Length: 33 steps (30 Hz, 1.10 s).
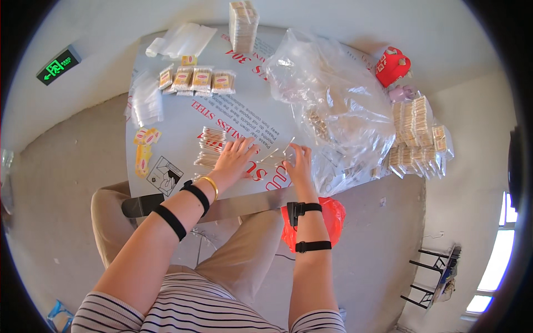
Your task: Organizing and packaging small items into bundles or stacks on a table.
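Observation:
Stacked rows of cotton swabs (210, 149) lie on the table in front of me. My left hand (236, 159) rests at their right side, fingers stretched out and spread. A few loose swabs (270, 155) are scattered between my two hands. My right hand (300, 165) is at these loose swabs, its fingers bent with thumb and forefinger apart. One swab stands at a slant by its fingertips; no firm grip on it shows. To the right, a big clear plastic bag (347, 111) has more swabs inside.
Packed swab bags (201, 79) sit at the far left, near clear empty sleeves (147, 100) and yellow cards (142, 159). A tall stack of packs (243, 28) stands at the back. More packs (413, 125) and a red bag (392, 66) line the right edge. Below hangs a red plastic bag (332, 222).

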{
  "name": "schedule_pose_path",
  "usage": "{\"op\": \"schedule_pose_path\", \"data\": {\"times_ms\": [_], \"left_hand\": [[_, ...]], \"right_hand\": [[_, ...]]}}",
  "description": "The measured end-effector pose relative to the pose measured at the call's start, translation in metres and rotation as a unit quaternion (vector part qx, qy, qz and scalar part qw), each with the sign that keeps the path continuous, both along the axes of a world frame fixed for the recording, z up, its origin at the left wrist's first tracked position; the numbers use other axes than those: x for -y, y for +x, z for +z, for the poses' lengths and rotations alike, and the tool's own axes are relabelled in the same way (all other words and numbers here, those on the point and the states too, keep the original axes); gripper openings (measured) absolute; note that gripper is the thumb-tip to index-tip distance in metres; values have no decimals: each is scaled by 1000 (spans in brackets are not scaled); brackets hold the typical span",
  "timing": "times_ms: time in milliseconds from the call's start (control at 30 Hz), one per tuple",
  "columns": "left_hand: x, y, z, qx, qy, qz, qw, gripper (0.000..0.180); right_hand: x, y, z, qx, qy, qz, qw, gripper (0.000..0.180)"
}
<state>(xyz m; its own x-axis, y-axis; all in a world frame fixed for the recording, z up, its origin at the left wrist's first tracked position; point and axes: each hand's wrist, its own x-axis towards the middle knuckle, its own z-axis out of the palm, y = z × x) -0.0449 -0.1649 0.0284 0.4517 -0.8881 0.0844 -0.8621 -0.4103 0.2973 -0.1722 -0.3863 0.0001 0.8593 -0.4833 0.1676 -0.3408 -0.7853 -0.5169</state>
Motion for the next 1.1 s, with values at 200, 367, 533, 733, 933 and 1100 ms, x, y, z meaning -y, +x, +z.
{"op": "schedule_pose_path", "data": {"times_ms": [200,367,533,733,933,1100], "left_hand": [[26,-4,-5,15,9,-66,998,87],[32,-7,-28,-91,-24,-120,988,53],[35,-10,-41,-34,-49,-148,987,22],[34,-19,-44,63,-32,-166,984,9],[3,-23,-35,54,-11,-141,988,8],[-63,-37,-38,31,-17,-137,990,10]], "right_hand": [[18,25,21,-121,-74,91,986,54],[27,10,15,-136,-88,80,984,23],[15,-10,3,-101,-23,40,994,11],[-1,-34,-13,-45,18,-72,996,11],[-18,-31,-15,-29,14,-129,991,12],[-40,-13,-16,-31,-36,-53,997,13]]}}
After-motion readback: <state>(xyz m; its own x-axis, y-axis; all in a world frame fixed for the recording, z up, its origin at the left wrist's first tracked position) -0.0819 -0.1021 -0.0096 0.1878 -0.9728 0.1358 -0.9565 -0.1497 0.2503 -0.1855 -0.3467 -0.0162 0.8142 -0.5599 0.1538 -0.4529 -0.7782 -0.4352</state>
